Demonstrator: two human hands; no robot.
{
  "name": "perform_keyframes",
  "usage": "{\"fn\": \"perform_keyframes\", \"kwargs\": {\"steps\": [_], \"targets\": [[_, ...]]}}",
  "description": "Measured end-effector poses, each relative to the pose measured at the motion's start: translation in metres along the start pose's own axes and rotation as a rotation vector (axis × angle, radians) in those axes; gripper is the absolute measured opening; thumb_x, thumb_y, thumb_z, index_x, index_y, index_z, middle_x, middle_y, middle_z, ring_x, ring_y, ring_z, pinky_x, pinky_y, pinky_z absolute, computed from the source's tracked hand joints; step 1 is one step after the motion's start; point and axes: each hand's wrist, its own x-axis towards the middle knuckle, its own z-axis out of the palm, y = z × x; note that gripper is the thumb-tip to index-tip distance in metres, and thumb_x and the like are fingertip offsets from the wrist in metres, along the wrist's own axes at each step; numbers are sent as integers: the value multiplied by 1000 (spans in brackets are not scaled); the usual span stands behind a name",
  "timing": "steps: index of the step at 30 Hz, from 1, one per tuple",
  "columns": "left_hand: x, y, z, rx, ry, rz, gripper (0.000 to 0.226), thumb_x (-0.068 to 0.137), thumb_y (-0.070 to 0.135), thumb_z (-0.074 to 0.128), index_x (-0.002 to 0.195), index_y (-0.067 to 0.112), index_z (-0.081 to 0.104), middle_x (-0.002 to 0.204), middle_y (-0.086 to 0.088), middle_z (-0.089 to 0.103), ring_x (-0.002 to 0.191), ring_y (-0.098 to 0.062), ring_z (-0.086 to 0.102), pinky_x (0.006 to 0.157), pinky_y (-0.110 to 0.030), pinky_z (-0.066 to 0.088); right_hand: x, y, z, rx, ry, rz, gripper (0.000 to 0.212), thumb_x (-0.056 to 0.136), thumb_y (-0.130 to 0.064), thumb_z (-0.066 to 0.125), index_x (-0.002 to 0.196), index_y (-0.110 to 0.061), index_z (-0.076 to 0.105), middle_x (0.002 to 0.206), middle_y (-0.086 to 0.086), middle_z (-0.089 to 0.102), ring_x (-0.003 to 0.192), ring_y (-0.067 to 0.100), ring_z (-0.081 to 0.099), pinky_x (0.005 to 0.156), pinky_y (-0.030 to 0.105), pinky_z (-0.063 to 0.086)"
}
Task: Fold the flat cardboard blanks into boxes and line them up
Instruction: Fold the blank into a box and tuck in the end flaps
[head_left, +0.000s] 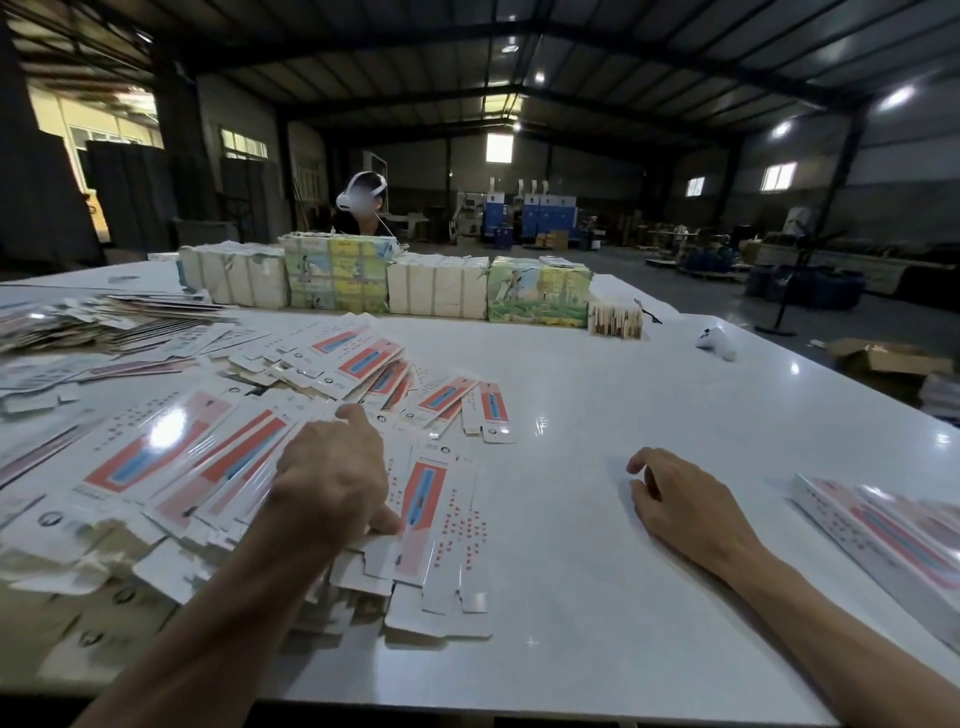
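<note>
A loose heap of flat cardboard blanks (218, 457), white with red and blue stripes, covers the left half of the white table (597, 571). My left hand (335, 467) lies on the heap, its fingers spread over the blanks and its thumb pressing the edge of one blank (434, 525) at the heap's right side. My right hand (675, 499) hovers low over bare table to the right, fingers loosely curled and holding nothing. Folded boxes (893, 540) of the same print lie side by side at the right edge.
Bundled stacks of printed packs (384, 283) form a wall along the table's far side, with a person in a white headset (363, 200) behind them. A white controller (717, 343) lies at the far right. Cardboard cartons (883, 358) sit on the floor beyond the table.
</note>
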Motion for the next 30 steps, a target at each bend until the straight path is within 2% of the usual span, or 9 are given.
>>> {"fn": "perform_keyframes", "kwargs": {"steps": [4, 7, 10, 14, 18, 23, 25, 28, 30], "targets": [[6, -2, 0, 143, -31, 1, 72, 75, 65, 84, 120, 15, 58, 109, 0, 71, 101, -19, 72, 94, -32, 59, 0, 2, 0, 44, -7, 5, 14, 103, -25, 53, 114, -27, 61, 79, -13, 59, 76, 4, 58, 69, 30, 46], [14, -6, -1, 196, -17, -30, 79, 71, 75, 80, 121, 19, 58, 107, 3, 69, 102, -20, 69, 92, -32, 55, 0, 4, 0, 75, -19, 15, 12, 103, -24, 55, 113, -28, 61, 79, -12, 59, 76, 5, 58, 68, 29, 45], [20, -16, -2, 149, -78, -38, 83, 69, 78, 79, 121, 18, 58, 108, 1, 70, 100, -20, 71, 98, -37, 58, 1, 6, 0, 80, -30, 6, 10, 104, -25, 55, 111, -29, 62, 84, -13, 59, 77, 4, 58, 67, 25, 43], [29, -23, -2, -94, -67, 21, 52, 76, 57, 88, 108, 22, 66, 91, 5, 75, 79, -14, 76, 83, -35, 64, 3, 7, 1, 79, -52, 10, 13, 103, -24, 54, 105, -31, 64, 89, -14, 58, 79, 3, 58, 67, 24, 41], [36, -10, -7, -319, 70, 110, 39, 85, 40, 87, 102, 26, 55, 91, 4, 70, 73, -12, 72, 61, -28, 57, 4, 7, 3, 93, -57, 17, 14, 103, -23, 54, 103, -33, 63, 90, -15, 58, 78, 3, 58, 68, 25, 43], [46, 16, -28, -596, 326, 301, 34, 87, 35, 85, 116, 29, 68, 87, 9, 69, 73, -6, 69, 54, -19, 48, 5, 10, 6, 129, -25, 29, 12, 104, -25, 56, 104, -35, 64, 94, -17, 60, 82, 2, 60, 76, 28, 49], [51, 33, -38, -671, 360, 392, 35, 87, 35, 85, 120, 32, 71, 91, 8, 70, 73, -4, 69, 50, -15, 49, 7, 11, 8, 222, -5, 42, 13, 103, -22, 58, 103, -32, 65, 94, -15, 63, 81, 4, 62, 76, 28, 51], [60, 62, -41, -907, 89, 539, 30, 86, 30, 86, 114, 31, 75, 91, 2, 79, 71, -9, 77, 52, -16, 56, 12, 12, 3, 695, 49, 153, 17, 107, -17, 57, 100, -18, 72, 84, -7, 69, 71, 11, 62, 61, 24, 54], [67, 79, -29, -927, -115, 597, 30, 87, 31, 85, 117, 30, 77, 88, 7, 81, 77, -8, 78, 59, -18, 59, 14, 12, -6, 1008, 115, 313, 31, 111, -28, 50, 108, -7, 73, 79, 4, 70, 67, 21, 58, 53, 29, 49]]}}
